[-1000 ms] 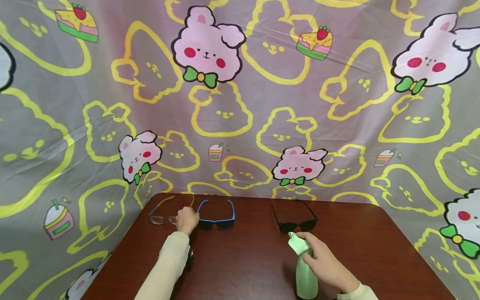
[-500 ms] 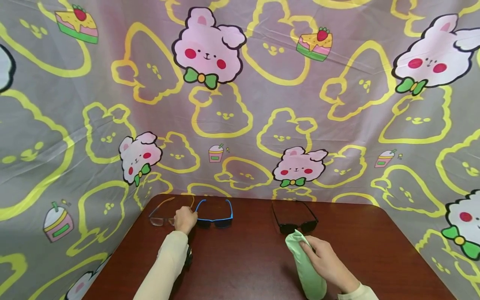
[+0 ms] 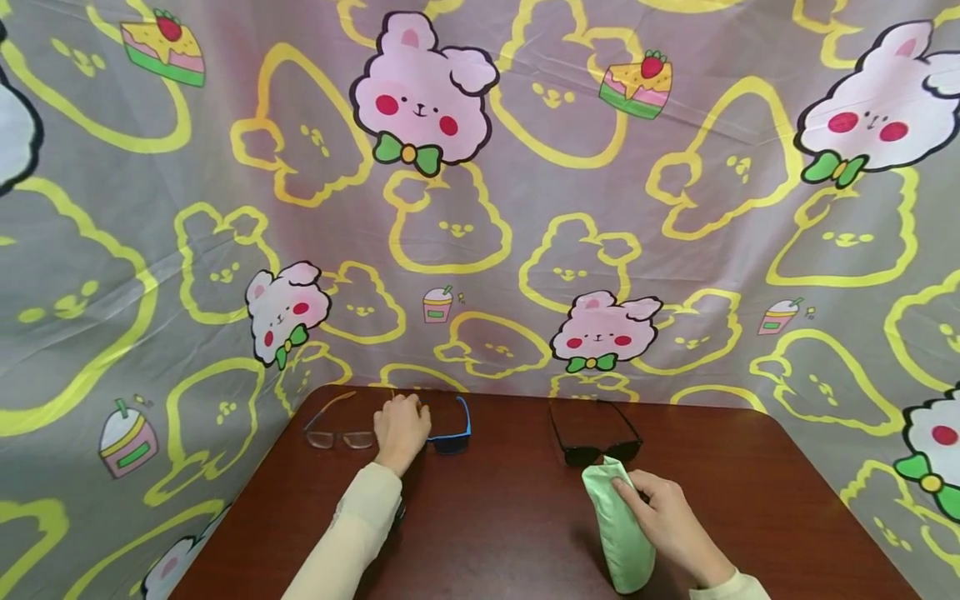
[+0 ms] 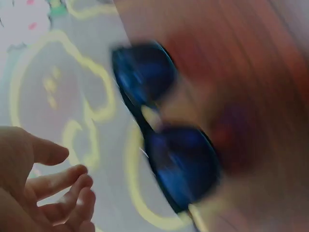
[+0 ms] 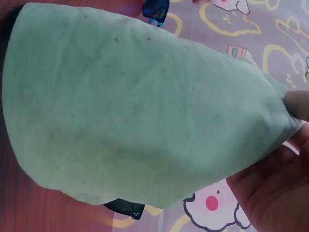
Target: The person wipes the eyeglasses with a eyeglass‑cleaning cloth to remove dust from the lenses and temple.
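My left hand (image 3: 402,429) is above the blue-framed sunglasses (image 3: 450,444), covering their left part in the head view. The left wrist view shows this hand (image 4: 48,188) with fingers loosely bent and nothing between them, apart from the sunglasses (image 4: 186,164). Left of it lie clear-lensed eyeglasses (image 3: 358,440), temples unfolded. My right hand (image 3: 663,517) pinches the upper end of a light green fabric pouch (image 3: 622,533), which hangs tilted. In the right wrist view the pouch (image 5: 120,106) fills most of the picture; its contents cannot be seen.
Black sunglasses (image 3: 583,455) lie unfolded just beyond the pouch's top. Everything lies on a dark reddish-brown table (image 3: 495,533) with rounded far corners. A grey cloth (image 3: 517,192) printed with cartoon rabbits encloses the back and sides.
My left hand has moved right, from beside the clear eyeglasses to over the blue sunglasses. The pouch's top, bent over a second ago, now stands straighter in my right hand.
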Available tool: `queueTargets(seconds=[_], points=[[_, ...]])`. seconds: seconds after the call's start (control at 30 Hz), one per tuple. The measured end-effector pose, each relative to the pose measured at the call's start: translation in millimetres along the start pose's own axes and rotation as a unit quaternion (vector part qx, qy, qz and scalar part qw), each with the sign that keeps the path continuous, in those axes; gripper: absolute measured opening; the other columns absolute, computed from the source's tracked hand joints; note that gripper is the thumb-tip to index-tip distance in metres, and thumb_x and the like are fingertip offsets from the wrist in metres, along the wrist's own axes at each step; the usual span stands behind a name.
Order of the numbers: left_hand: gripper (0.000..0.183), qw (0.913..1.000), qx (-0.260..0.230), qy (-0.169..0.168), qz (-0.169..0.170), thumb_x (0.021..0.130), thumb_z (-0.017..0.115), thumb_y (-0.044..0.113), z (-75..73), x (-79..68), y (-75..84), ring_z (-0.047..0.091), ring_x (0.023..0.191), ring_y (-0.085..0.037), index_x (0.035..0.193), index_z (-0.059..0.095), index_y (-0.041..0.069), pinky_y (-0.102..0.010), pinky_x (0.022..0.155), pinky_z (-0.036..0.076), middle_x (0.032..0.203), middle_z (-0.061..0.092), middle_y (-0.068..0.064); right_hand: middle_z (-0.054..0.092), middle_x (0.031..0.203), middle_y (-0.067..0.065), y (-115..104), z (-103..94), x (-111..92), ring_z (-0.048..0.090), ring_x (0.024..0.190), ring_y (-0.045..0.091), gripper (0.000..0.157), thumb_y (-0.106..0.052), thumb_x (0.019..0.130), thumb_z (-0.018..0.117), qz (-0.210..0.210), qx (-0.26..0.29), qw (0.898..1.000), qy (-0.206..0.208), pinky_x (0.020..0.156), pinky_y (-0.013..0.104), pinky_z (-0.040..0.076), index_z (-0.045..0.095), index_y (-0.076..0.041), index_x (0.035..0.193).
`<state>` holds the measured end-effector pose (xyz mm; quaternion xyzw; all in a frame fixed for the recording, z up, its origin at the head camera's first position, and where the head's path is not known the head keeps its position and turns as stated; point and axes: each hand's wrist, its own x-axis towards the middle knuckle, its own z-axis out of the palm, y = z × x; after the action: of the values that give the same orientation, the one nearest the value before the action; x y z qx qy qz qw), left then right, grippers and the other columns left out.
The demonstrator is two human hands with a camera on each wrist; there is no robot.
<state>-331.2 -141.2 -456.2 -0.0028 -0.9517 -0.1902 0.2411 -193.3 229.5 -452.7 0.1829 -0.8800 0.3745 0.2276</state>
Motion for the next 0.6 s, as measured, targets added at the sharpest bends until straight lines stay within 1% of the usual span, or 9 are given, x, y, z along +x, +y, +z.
queueTargets(seconds=[0.1,0.17,0.23,0.3,0.4,0.5,0.53,0.6], points=[[0.014,0.9984,-0.014,0.001,0.056,0.086,0.064,0.022,7.0,-10.7,27.0,0.057,0.074,-0.029,0.075,0.065,0.013,-0.045,0.065,0.042,0.075,0.059,-0.005,0.039,0.060,-0.019,0,-3.8,-2,0.038,0.054,-0.001,0.029,-0.013,0.092,0.062,0.002,0.004,1.000,-0.002,0.048,0.021,0.036,0.052,-0.024,0.067],[0.012,0.9955,-0.023,-0.005,0.092,0.084,0.066,0.022,11.8,-19.7,42.4,0.058,0.072,-0.027,0.075,0.066,0.015,-0.043,0.064,0.042,0.074,0.060,-0.002,0.032,0.057,-0.019,0,-5.9,-4,0.034,0.051,-0.002,0.033,-0.014,0.093,0.060,0.012,0.008,1.000,-0.003,0.046,0.020,0.034,0.047,-0.023,0.065],[0.009,0.9911,-0.031,-0.022,0.128,0.084,0.067,0.022,16.8,-29.5,56.9,0.059,0.071,-0.024,0.077,0.068,0.016,-0.041,0.064,0.043,0.075,0.061,0.000,0.027,0.056,-0.018,1,-9.3,-6,0.029,0.049,-0.003,0.036,-0.016,0.094,0.059,0.028,0.012,1.000,-0.004,0.044,0.020,0.032,0.043,-0.021,0.063],[0.007,0.9854,-0.034,-0.049,0.160,0.083,0.067,0.023,21.5,-38.0,69.8,0.060,0.073,-0.022,0.079,0.069,0.017,-0.039,0.066,0.042,0.077,0.061,0.001,0.024,0.055,-0.016,1,-13.4,-9,0.025,0.047,-0.002,0.037,-0.019,0.096,0.057,0.054,0.015,0.998,-0.008,0.043,0.020,0.030,0.040,-0.019,0.063],[0.005,0.9746,-0.032,-0.094,0.201,0.084,0.068,0.023,28.9,-47.3,84.8,0.060,0.075,-0.018,0.085,0.070,0.018,-0.036,0.067,0.042,0.080,0.062,0.003,0.025,0.054,-0.013,3,-19.7,-13,0.024,0.046,0.000,0.038,-0.024,0.097,0.054,0.105,0.023,0.994,-0.020,0.043,0.020,0.030,0.040,-0.015,0.063],[0.009,0.9643,-0.028,-0.135,0.226,0.086,0.068,0.024,36.2,-51.5,96.0,0.059,0.076,-0.014,0.092,0.069,0.018,-0.033,0.068,0.041,0.084,0.061,0.005,0.026,0.053,-0.010,6,-25.1,-15,0.028,0.046,0.003,0.041,-0.031,0.098,0.052,0.161,0.043,0.985,-0.033,0.044,0.022,0.032,0.041,-0.011,0.063],[0.011,0.9613,-0.028,-0.144,0.233,0.087,0.068,0.025,38.8,-52.0,99.0,0.059,0.077,-0.013,0.094,0.069,0.018,-0.033,0.069,0.042,0.086,0.061,0.005,0.029,0.052,-0.009,6,-26.9,-15,0.031,0.046,0.004,0.042,-0.033,0.098,0.052,0.180,0.056,0.981,-0.039,0.045,0.023,0.034,0.043,-0.009,0.064],[0.014,0.9566,-0.031,-0.159,0.242,0.087,0.068,0.026,43.4,-52.6,104.4,0.059,0.079,-0.013,0.097,0.069,0.017,-0.033,0.070,0.042,0.088,0.062,0.005,0.029,0.052,-0.007,7,-30.0,-16,0.032,0.046,0.005,0.045,-0.036,0.097,0.051,0.206,0.072,0.975,-0.050,0.046,0.023,0.035,0.042,-0.007,0.064]])
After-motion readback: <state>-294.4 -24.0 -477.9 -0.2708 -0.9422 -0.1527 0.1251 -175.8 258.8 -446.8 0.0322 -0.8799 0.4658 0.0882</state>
